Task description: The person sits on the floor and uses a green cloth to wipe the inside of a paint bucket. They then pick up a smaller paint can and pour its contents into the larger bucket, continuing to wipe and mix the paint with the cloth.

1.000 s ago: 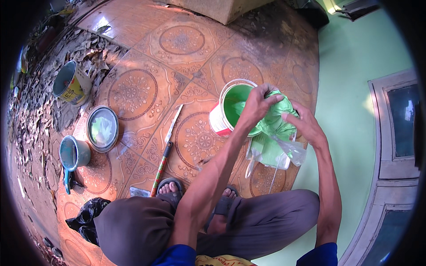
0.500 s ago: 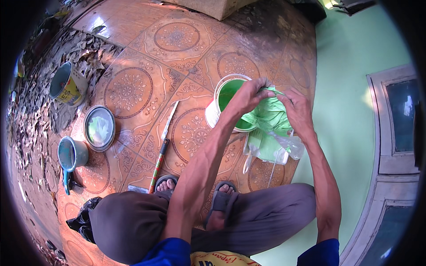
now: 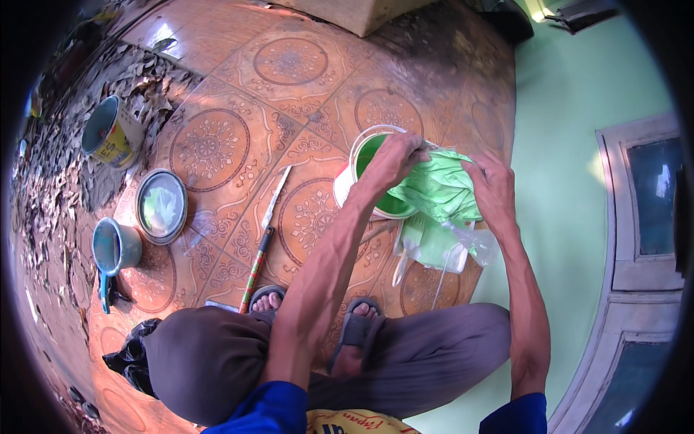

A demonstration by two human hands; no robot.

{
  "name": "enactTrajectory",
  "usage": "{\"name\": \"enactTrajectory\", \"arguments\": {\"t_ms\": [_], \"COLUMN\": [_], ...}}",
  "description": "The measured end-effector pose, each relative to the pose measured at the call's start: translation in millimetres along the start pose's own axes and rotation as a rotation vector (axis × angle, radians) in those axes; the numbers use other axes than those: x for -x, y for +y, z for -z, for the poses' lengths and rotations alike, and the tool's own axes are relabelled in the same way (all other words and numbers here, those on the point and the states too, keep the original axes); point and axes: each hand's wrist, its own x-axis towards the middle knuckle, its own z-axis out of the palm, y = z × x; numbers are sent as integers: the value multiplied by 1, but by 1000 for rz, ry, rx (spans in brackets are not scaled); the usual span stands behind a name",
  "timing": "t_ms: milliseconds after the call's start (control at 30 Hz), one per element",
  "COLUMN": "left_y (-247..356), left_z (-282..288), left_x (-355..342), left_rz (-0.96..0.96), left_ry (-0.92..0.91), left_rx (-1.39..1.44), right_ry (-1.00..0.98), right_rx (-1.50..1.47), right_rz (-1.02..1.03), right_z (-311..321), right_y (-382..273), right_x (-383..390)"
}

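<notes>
My left hand (image 3: 399,158) and my right hand (image 3: 494,182) each pinch the upper edge of a crumpled, light-green plastic bag (image 3: 442,189), spreading it between them. Its left part overhangs the rim of a white paint bucket (image 3: 343,182) with green paint inside. A clear plastic end (image 3: 478,244) hangs below my right hand. Beneath the bag, a green-smeared tray or sheet (image 3: 432,246) lies on the floor, with a white-handled brush (image 3: 399,267) beside it. My left hand hides part of the bucket's opening.
A long-handled tool with a pale blade (image 3: 269,239) lies left of my forearm. Farther left are a paint-smeared lid (image 3: 162,207), a blue-grey dipper (image 3: 116,246) and a yellow-labelled bucket (image 3: 114,137). A green wall (image 3: 571,145) and a window frame (image 3: 636,195) stand at right.
My hands have moved apart, the right one slightly outward and down. The green plastic bag is now stretched wider between them, with more of its surface showing.
</notes>
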Motion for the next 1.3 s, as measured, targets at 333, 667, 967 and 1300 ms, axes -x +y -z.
{"name": "enactTrajectory", "arguments": {"t_ms": [333,667,967,1300], "left_y": [34,24,6,39], "left_z": [1,-9,-20,-48], "left_x": [-17,-9,5,25], "left_rz": [173,41,79,10], "left_ry": [-135,4,-13,477], "left_rx": [311,141,232,-107], "right_ry": [-98,1,-70,-103], "right_rx": [-146,-14,-153,-219], "right_rz": [-175,-90,-169,-235], "right_z": [-2,-16,-9,-12], "right_y": [1,-3,8,17], "right_x": [-3,-4,-2,0]}}
